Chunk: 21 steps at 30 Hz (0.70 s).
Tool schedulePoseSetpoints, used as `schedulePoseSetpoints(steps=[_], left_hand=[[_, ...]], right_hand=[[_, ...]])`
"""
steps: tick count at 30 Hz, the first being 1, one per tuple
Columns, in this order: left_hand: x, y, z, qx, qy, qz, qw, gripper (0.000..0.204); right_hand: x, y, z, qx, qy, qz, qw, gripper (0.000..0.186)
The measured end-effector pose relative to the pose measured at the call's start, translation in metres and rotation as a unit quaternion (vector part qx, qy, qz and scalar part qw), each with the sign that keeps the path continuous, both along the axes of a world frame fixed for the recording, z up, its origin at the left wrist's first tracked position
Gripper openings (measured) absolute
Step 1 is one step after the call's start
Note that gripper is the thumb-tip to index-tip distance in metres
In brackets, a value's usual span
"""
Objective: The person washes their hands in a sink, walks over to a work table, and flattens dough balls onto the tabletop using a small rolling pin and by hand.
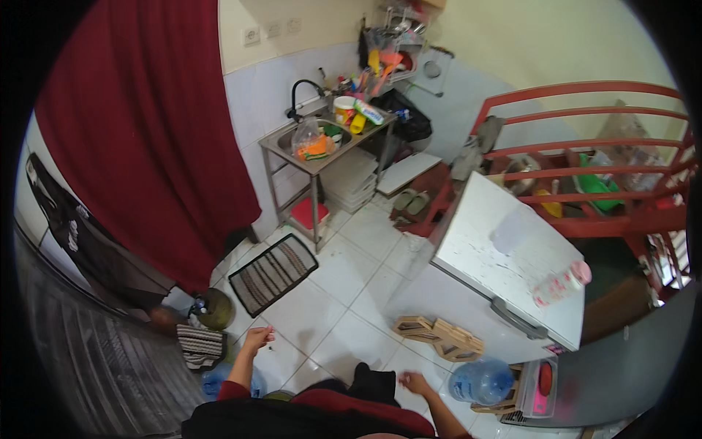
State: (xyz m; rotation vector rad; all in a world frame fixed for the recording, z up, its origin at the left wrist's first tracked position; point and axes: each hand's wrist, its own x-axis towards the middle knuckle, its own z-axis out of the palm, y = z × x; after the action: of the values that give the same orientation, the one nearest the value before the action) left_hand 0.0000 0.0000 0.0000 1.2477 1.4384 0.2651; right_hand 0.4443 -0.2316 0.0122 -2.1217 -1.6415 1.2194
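Your left hand (pixel 259 338) is held out over the floor (pixel 333 282), its fingers loosely curled with some gap, and nothing shows in it. Your right hand (pixel 415 382) has its fingers bent; it is too small in view to tell how far they close or whether they grip anything.

The blue jug (pixel 472 383) lies on the floor just beside your right hand, apart from it. On your left, the mat (pixel 273 274) lies ahead of the left hand, with a striped cloth (pixel 199 347) and a green cylinder (pixel 216 310) near.

Wooden racks (pixel 439 338) stand against the white appliance (pixel 504 256), which blocks the way between you and the red railing (pixel 585 112). A pink-lidded bottle (pixel 557 287) rests on its top. Past the mat, the metal worktop (pixel 316 168) bears a sink and a clear bag (pixel 304 133); slippers (pixel 412 201) sit on the floor beyond.
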Motion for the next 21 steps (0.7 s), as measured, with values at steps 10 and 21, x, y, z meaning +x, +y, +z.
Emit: schedulePoseSetpoints(steps=[10,21], left_hand=[[0.049,0.316,0.075,0.05,-0.341,0.189,0.92,0.055],[0.332,0.792,0.143,0.069,-0.39,0.379,0.836,0.064]], right_hand=[[0.019,0.527,0.137,0.164,0.385,0.105,0.902,0.029],[0.113,0.777,0.107,-0.023,0.753,-0.291,0.59,0.037]])
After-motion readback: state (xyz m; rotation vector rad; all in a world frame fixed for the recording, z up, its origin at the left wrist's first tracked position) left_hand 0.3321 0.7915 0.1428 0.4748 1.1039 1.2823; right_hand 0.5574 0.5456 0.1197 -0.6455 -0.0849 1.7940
